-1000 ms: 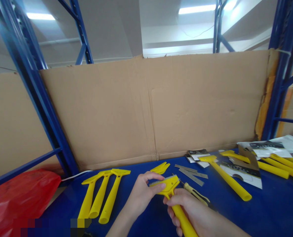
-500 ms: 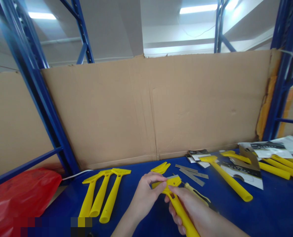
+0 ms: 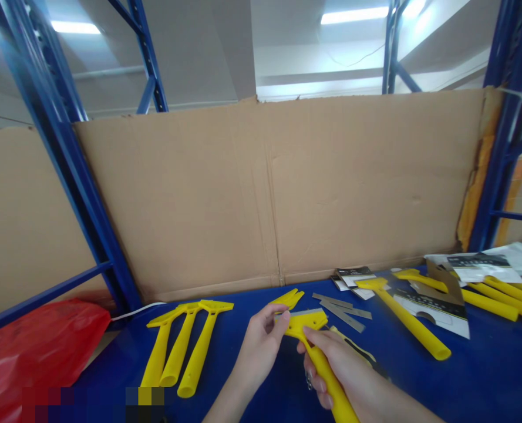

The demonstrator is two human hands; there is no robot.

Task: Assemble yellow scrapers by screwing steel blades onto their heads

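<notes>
A yellow scraper (image 3: pixel 302 324) is tilted in front of me, a thin metal blade showing along the top edge of its head. My right hand (image 3: pixel 340 358) wraps round the handle, thumb lying near the neck. With thumb and fingers, my left hand (image 3: pixel 263 338) pinches the left end of the scraper's head and hides that end. Just behind the head lie loose yellow plastic head pieces (image 3: pixel 290 298), and to their right several flat metal blades (image 3: pixel 342 314). Beside my right hand is a yellow-and-black utility knife (image 3: pixel 353 343), partly covered by the hand.
At left, three yellow scrapers (image 3: pixel 201 346) lie in a row near a red plastic bag (image 3: pixel 44 346). More yellow scrapers (image 3: pixel 413 323) and printed card packaging (image 3: pixel 437 308) lie at right. A cardboard wall (image 3: pixel 269 194) and blue rack posts (image 3: pixel 80 205) bound the blue table (image 3: pixel 115 364).
The scraper's head has turned slightly and sits a little higher. My left hand has shifted from over the head's middle to its left end, leaving more of the blade exposed.
</notes>
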